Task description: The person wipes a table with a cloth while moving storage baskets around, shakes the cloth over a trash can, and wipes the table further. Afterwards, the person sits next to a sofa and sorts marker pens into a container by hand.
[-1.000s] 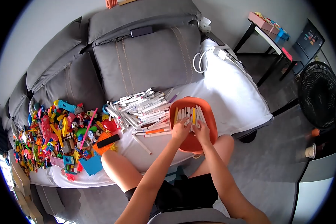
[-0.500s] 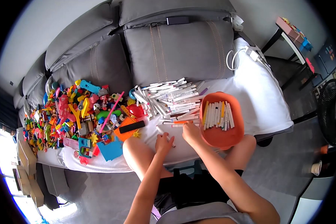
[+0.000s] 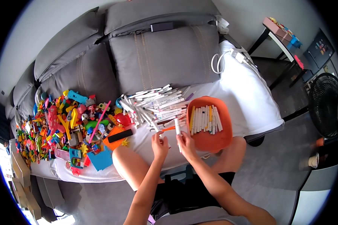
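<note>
My right hand [image 3: 186, 144] is closed around a white marker [image 3: 177, 126] that points up and away from me, left of the orange basket [image 3: 229, 129]. Just to its left, my left hand [image 3: 160, 145] has its fingers closed on a white marker [image 3: 154, 126]. Inside the basket lies a row of white and yellow markers [image 3: 205, 119]. A loose pile of white markers [image 3: 157, 103] spreads over the white sofa cover beyond my hands, with an orange marker [image 3: 169, 128] at its near edge.
Many colourful small toys [image 3: 56, 127] cover the left part of the sofa. A black bar [image 3: 120, 135] and a blue sheet [image 3: 100, 160] lie at their near side. White cables [image 3: 218, 63] rest at the right. A black fan [image 3: 324, 105] stands on the floor.
Both hands left the basket and came to its left side. My right hand has since lifted a white marker upright, and the left is now raised with a marker. The camera view has shifted.
</note>
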`<act>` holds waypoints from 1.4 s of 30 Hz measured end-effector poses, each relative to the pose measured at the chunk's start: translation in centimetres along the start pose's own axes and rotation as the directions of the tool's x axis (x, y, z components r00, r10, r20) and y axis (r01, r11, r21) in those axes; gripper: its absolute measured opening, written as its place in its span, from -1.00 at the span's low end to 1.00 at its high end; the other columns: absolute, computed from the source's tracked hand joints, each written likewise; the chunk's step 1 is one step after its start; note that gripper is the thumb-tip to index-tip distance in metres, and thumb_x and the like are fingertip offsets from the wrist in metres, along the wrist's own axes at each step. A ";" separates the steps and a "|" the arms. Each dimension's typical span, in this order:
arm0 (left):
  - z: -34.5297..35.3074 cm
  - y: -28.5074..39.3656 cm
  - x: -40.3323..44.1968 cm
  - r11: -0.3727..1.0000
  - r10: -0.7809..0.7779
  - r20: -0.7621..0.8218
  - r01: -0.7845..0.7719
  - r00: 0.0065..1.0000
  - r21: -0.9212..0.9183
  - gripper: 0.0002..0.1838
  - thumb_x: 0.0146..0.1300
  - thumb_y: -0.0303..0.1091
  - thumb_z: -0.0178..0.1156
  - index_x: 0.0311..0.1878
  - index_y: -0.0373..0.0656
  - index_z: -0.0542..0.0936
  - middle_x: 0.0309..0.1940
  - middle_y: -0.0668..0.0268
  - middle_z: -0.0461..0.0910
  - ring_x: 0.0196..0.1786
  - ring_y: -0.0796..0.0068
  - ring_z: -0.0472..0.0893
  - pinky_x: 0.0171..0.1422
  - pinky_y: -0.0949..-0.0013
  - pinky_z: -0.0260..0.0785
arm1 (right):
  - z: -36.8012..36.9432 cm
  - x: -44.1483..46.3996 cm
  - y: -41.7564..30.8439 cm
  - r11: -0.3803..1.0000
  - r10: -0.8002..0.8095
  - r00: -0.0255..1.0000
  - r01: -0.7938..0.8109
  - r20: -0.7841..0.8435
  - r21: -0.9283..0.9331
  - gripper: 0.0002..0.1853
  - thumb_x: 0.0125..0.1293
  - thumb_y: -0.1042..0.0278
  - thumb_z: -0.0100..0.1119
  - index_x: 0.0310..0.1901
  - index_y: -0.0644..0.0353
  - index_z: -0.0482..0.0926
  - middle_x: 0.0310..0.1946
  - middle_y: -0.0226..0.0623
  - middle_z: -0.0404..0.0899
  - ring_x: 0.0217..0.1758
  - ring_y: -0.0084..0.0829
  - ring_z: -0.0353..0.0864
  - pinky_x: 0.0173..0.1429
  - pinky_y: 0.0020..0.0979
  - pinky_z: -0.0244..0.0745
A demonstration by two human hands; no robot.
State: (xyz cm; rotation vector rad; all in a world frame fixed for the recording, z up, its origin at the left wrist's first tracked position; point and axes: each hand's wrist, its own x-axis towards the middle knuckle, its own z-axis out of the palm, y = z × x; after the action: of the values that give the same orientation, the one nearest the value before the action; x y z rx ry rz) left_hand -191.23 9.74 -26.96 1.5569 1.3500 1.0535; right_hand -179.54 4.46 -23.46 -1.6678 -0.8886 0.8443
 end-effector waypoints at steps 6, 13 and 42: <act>9.4 5.9 1.3 0.960 0.254 0.265 -0.275 0.930 0.047 -0.67 0.09 -0.46 0.16 -0.01 -0.14 0.53 -0.15 0.03 0.44 -0.25 0.04 0.54 -0.19 0.19 0.48 | -8.0 4.9 6.3 0.963 -0.096 0.968 0.031 -0.233 -0.267 -0.61 0.31 0.16 0.03 -0.04 0.35 0.51 -0.60 -0.09 0.56 -0.60 -0.26 0.58 -0.48 -0.32 0.43; 11.0 6.4 2.1 0.905 0.395 0.203 -0.417 0.896 0.083 -0.69 0.11 -0.47 0.13 -0.02 -0.15 0.52 -0.11 0.07 0.46 -0.09 -0.06 0.51 -0.07 0.09 0.44 | -9.5 7.4 3.4 0.833 -0.307 0.900 0.096 -0.310 -0.545 -0.61 0.27 0.38 0.07 0.13 0.26 0.39 -0.07 -0.08 0.48 -0.16 -0.22 0.58 -0.15 -0.37 0.49; -0.1 -7.0 -1.4 0.893 -0.086 -0.131 0.135 0.988 0.430 -0.70 0.16 -0.26 0.21 -0.04 -0.09 0.56 0.08 0.12 0.42 0.12 0.06 0.38 0.17 0.13 0.23 | 8.9 3.0 12.2 0.998 0.013 1.000 -0.013 -0.004 -0.056 -0.67 0.28 0.21 0.17 -0.12 0.34 0.49 -0.53 -0.24 0.54 -0.49 -0.37 0.54 -0.31 -0.38 0.49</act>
State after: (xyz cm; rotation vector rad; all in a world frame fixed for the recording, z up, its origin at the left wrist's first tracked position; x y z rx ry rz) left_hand -193.71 9.10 -33.66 1.7332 1.8245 0.8058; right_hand -183.92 8.50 -37.68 -1.7244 -0.9072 0.8318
